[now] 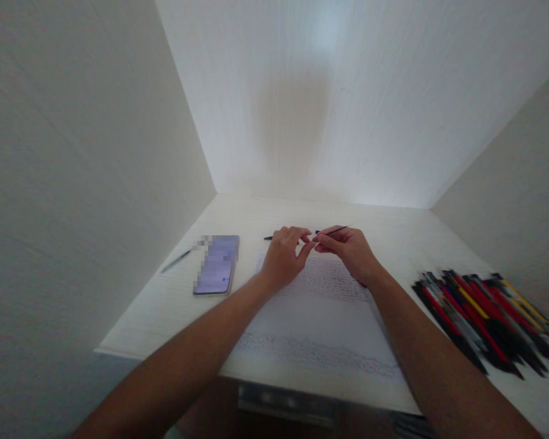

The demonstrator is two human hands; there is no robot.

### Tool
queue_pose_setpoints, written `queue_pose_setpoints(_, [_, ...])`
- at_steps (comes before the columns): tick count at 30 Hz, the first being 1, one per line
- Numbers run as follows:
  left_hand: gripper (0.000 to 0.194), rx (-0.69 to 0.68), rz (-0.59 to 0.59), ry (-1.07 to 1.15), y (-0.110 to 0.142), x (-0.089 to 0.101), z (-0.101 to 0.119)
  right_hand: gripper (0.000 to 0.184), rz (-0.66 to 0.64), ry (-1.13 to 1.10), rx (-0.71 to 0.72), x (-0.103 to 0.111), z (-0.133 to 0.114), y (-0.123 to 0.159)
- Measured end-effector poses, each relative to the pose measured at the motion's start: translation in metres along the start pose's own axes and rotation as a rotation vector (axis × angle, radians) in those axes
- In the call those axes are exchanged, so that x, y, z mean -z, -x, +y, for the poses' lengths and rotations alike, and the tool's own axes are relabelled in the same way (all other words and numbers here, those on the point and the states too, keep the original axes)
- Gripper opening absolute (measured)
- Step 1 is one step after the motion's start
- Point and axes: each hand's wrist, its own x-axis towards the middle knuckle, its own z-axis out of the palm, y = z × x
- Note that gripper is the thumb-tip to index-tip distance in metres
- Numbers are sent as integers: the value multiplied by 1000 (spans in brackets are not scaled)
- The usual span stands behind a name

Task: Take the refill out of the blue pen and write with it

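Over the top of a written sheet of paper (318, 317), my two hands meet at the fingertips. My right hand (350, 247) pinches a thin dark rod (338, 230), which looks like a pen refill and points up to the right. My left hand (283, 253) curls its thumb and fingers toward the rod's lower end; whatever sits between those fingertips is too small to make out. Behind the hands lies a dark pen part (268, 238), partly covered by my left hand. A small dark blue piece (317, 231) shows by my right fingertips.
A phone (217, 265) with a lit screen lies left of the paper. Beyond it rests a slim pen (176, 261). Many red, black and yellow pens (489, 317) are spread at the right. Pale panels (302, 122) enclose the white desk (165, 311) at back and sides.
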Motion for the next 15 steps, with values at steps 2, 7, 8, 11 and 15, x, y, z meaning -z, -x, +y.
queue_pose_setpoints(2, [24, 20, -28, -73, -2, 2, -5, 26, 95, -5, -7, 1, 2, -2])
queue_pose_setpoints(7, [29, 232, -206, -437, -9, 15, -23, 45, 270, -14, -11, 5, 4, -5])
queue_pose_setpoints(8, [31, 273, -257, -493, -10, 18, -27, 51, 277, -8, -9, 6, 5, -5])
queue_pose_setpoints(11, [31, 339, -377, -577, -9, 22, -34, 77, 278, 21, -12, 8, 7, -5])
queue_pose_setpoints(15, [29, 347, -434, -573, -7, 21, -40, 103, 303, 37, -5, 9, 8, -5])
